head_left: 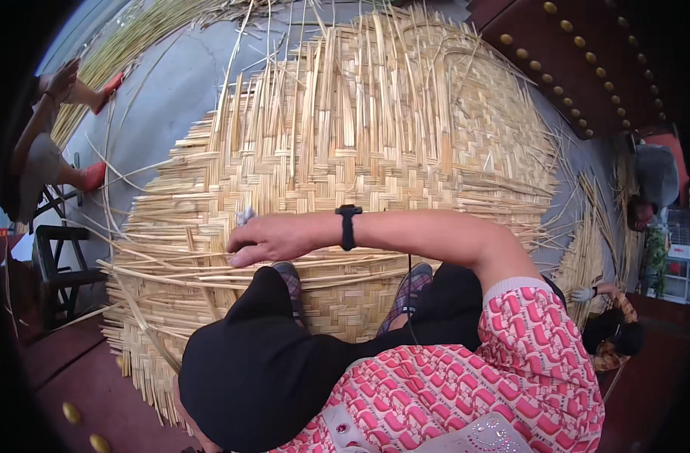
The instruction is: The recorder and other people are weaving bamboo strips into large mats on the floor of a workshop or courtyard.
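Note:
My right hand (273, 235) reaches across to the left over a large woven mat of split reed strips (405, 185). Its thumb and forefinger are bent close together over the loose crosswise strips (330, 273); what lies between the fingertips is too small to make out. A whitish wrap-like piece (244, 217) shows at the far side of the fingers. The wrist wears a black band (348, 226). Only a sliver of my left arm (188, 411) shows beside my black-clad knee, which hides the left hand. A slanting strip (150, 332) runs towards that knee.
My shoes (407, 296) rest on the mat. Long upright strip ends (345, 90) spread at its far side. A dark stool (62, 264) and a seated person's red shoes (93, 176) are at left. Studded dark red boards (563, 60) stand far right; another person (613, 325) crouches at right.

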The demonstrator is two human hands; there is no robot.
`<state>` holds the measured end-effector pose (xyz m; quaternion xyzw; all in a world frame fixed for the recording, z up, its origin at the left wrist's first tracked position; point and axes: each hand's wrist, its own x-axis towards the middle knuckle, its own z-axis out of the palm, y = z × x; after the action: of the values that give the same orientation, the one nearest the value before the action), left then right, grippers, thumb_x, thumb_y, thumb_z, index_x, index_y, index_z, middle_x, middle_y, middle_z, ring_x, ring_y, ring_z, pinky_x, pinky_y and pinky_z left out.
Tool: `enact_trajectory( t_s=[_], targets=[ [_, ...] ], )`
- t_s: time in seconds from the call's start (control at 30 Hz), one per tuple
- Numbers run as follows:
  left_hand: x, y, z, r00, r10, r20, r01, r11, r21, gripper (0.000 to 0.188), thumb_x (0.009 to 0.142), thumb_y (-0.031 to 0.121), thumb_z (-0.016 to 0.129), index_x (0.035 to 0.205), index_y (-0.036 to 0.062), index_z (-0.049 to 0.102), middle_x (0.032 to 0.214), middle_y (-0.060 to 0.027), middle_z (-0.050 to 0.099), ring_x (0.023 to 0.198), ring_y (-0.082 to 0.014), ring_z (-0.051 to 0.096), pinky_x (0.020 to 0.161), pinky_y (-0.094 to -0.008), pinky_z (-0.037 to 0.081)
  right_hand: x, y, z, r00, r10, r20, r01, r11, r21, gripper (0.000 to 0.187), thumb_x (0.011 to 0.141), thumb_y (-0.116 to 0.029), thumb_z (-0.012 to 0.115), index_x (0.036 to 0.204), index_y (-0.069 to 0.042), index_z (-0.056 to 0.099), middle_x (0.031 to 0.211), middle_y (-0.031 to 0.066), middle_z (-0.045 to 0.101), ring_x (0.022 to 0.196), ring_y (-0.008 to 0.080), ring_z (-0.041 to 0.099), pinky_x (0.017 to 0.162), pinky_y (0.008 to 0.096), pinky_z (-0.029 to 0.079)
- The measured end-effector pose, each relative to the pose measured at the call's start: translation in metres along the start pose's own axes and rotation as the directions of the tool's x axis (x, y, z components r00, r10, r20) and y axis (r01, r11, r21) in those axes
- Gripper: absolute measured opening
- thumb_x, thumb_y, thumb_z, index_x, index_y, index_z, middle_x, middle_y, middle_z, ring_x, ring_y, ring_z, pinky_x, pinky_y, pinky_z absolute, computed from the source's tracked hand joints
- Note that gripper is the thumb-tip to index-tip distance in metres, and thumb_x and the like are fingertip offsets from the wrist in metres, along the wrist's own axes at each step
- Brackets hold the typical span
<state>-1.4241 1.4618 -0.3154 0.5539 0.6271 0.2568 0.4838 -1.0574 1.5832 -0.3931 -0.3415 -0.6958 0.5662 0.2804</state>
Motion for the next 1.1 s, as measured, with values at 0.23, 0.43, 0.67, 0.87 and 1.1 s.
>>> enact_trajectory(
  t_s=[0.23, 0.43, 0.67, 0.87, 1.1],
  targets=[
    [0.151, 0.136, 0.162, 0.631, 0.12, 0.766, 0.072, 0.975, -0.212, 0.037, 0.087, 0.011, 0.071, 0.12, 0.002, 0.056, 0.082, -0.0033, 0.06, 0.074, -0.0113, 0.06, 0.069, -0.0254, 0.05, 0.01, -0.033, -0.04, 0.955, 0.204, -0.218, 0.036, 0.646, 0.762, 0.034, 0.096, -0.036, 0.063, 0.102, -0.002, 0.064, 0.095, 0.0069, 0.068, 0.086, 0.0134, 0.064, 0.082, 0.028, 0.052],
    [0.175, 0.197, 0.164, 0.106, 0.122, 0.987, 0.209, 0.968, -0.142, 0.106, 0.071, 0.002, 0.084, 0.154, 0.002, 0.017, 0.115, -0.0102, 0.061, 0.102, -0.022, 0.063, 0.087, -0.0327, 0.051, -0.066, -0.151, -0.107, 0.933, 0.124, -0.336, -0.15, 0.987, -0.05, 0.029, 0.102, -0.029, 0.051, 0.098, -0.003, 0.064, 0.085, 0.003, 0.064, 0.073, 0.0098, 0.056, 0.066, 0.0261, 0.048],
    [0.194, 0.126, 0.21, -0.07, 0.028, 0.997, 0.05, 0.998, -0.024, 0.043, 0.107, 0.036, 0.042, 0.132, 0.0041, 0.053, 0.084, -0.0004, 0.059, 0.077, -0.008, 0.057, 0.071, -0.0235, 0.046, -0.111, -0.119, -0.115, 0.773, 0.18, -0.608, -0.304, 0.946, -0.107, 0.044, 0.104, -0.038, 0.047, 0.118, 0.002, 0.058, 0.106, 0.0111, 0.06, 0.101, 0.0209, 0.057, 0.09, 0.0331, 0.045],
    [0.157, 0.111, 0.25, -0.226, 0.241, 0.944, -0.253, 0.921, -0.296, 0.061, 0.092, 0.045, 0.068, 0.127, -0.0002, 0.048, 0.104, -0.0097, 0.058, 0.096, -0.0206, 0.056, 0.087, -0.0339, 0.046, -0.043, -0.126, -0.066, 0.846, 0.51, -0.152, -0.382, 0.781, 0.493, 0.044, 0.103, -0.03, 0.053, 0.131, 0.004, 0.049, 0.094, 0.0109, 0.065, 0.08, 0.015, 0.065, 0.068, 0.0284, 0.052],
    [0.211, 0.062, 0.17, 0.787, 0.506, 0.353, 0.337, 0.126, -0.933, 0.118, 0.053, 0.055, 0.086, 0.152, 0.0285, 0.029, 0.156, -0.006, 0.03, 0.145, -0.0316, 0.028, 0.115, -0.0588, 0.033, -0.126, -0.166, -0.052, 0.8, 0.595, -0.071, -0.599, 0.799, -0.054, 0.029, 0.099, -0.027, 0.059, 0.119, -0.006, 0.057, 0.081, 0.0173, 0.062, 0.072, 0.0362, 0.062, 0.069, 0.0403, 0.049]
  ],
)
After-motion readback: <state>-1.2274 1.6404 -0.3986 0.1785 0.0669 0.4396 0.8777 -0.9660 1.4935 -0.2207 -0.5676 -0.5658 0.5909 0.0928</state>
